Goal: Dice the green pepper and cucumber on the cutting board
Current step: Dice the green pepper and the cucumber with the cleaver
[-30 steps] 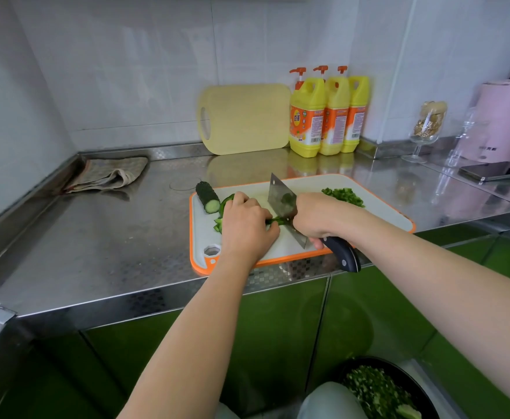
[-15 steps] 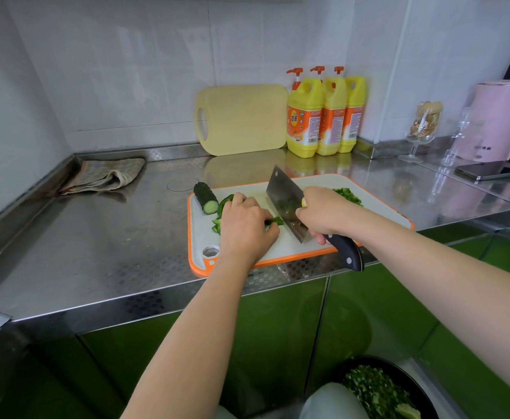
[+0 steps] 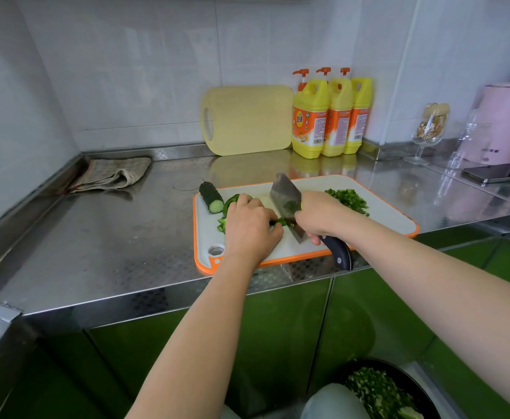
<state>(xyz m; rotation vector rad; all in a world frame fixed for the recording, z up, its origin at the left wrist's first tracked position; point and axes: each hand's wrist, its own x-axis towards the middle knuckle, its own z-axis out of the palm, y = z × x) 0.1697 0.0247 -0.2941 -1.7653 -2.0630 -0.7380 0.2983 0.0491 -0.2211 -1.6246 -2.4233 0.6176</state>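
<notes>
The cleaver [image 3: 285, 198] has dropped from its lifted tilt onto the green pepper strips [image 3: 279, 222]. Nearest, at 5 o'clock, a black bowl [image 3: 423, 385] holds chopped greens. On the cutting board [image 3: 383, 220], the left hand [image 3: 249, 226] curls over the strips, pinning them steady for the blade; the right hand [image 3: 320, 216] grips the cleaver's handle. Diced pepper [image 3: 347, 199] sits pushed clear at 2 o'clock. The cucumber [image 3: 211, 196] waits uncut at 10 o'clock. Detergent bottles [image 3: 329, 116] stand well behind.

Labels without legible wording
Yellow bottles [image 3: 311, 93] at the back edge of the counter [image 3: 102, 237] bore orange labels [image 3: 314, 125] with barcodes; small lettering on the pink appliance [image 3: 503, 122] was blurred.
</notes>
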